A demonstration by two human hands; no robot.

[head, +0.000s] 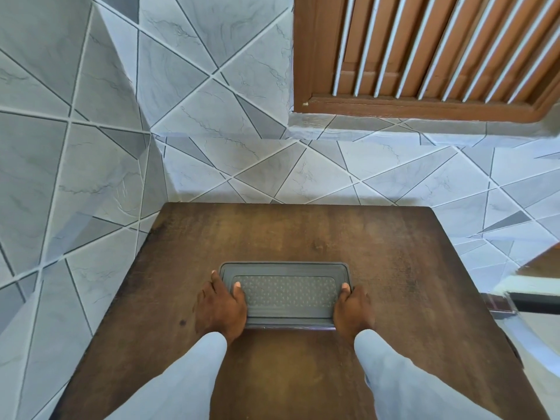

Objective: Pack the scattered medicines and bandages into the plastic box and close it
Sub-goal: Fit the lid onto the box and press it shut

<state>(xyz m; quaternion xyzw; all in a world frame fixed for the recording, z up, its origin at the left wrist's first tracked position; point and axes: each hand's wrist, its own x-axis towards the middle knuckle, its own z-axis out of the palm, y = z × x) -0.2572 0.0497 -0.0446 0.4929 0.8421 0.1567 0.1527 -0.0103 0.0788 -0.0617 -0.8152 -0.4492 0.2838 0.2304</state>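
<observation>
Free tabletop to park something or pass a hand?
Bare wood everywhere around the plastic box: the wide strip between it and the tiled wall, both side margins of the table, and the near patch between the sleeves. Only crowding: the left hand and right hand at the box's short ends.

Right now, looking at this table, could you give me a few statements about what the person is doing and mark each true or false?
1. Both hands are on the plastic box. True: the left hand and right hand grip its two short ends.
2. The lid is off. False: the grey textured lid covers the box.
3. Medicines lie scattered on the table. False: none show on the wood.
4. The table stands against a tiled wall. True.
5. The sleeves are red. False: the sleeves are pale blue.
</observation>
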